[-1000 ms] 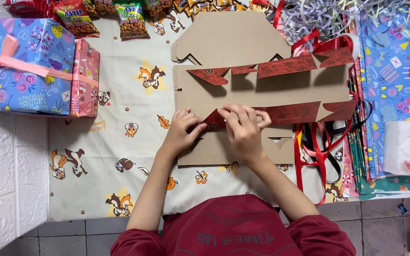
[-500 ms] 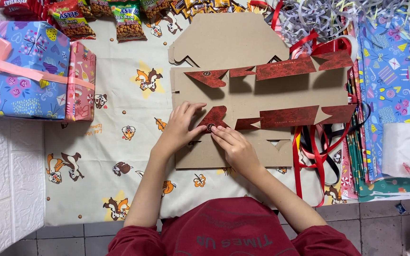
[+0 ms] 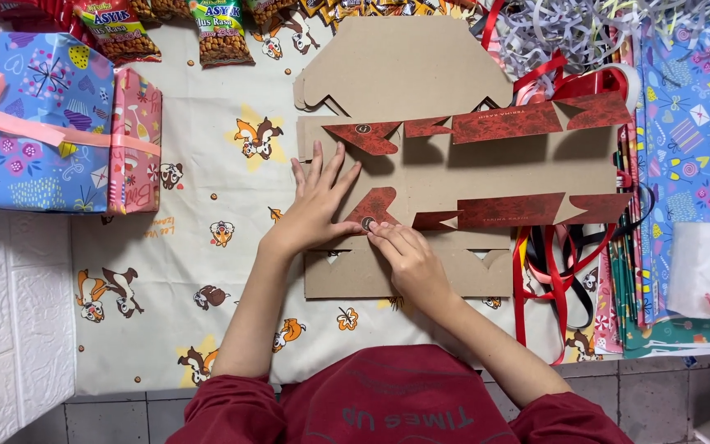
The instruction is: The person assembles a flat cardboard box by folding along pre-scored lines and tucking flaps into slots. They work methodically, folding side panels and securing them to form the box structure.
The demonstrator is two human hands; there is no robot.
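The left hand [image 3: 315,205] lies flat and open, fingers spread, on the flat brown cardboard box sheet [image 3: 454,181]. Its palm presses the left end of the sheet. The right hand [image 3: 408,256] sits just beside it, with its fingertips [image 3: 378,228] bunched and pressing on a small red pointed flap [image 3: 374,205] near the lower edge of the sheet (it grips nothing, it just pushes down). More red patterned flaps [image 3: 503,123] run along the top of the sheet, and another row [image 3: 527,210] runs to the right of the hands.

The sheet lies on a cream cloth with cartoon squirrels [image 3: 174,271]. Left of the sheet sits a blue wrapped gift box with a pink ribbon [image 3: 43,123]. Above the sheet lie snack packets [image 3: 219,29]. Right of the sheet are red and black ribbons [image 3: 548,271], and past them blue wrapping paper [image 3: 688,140]. A white foam piece [image 3: 704,267] lies far right of the sheet.
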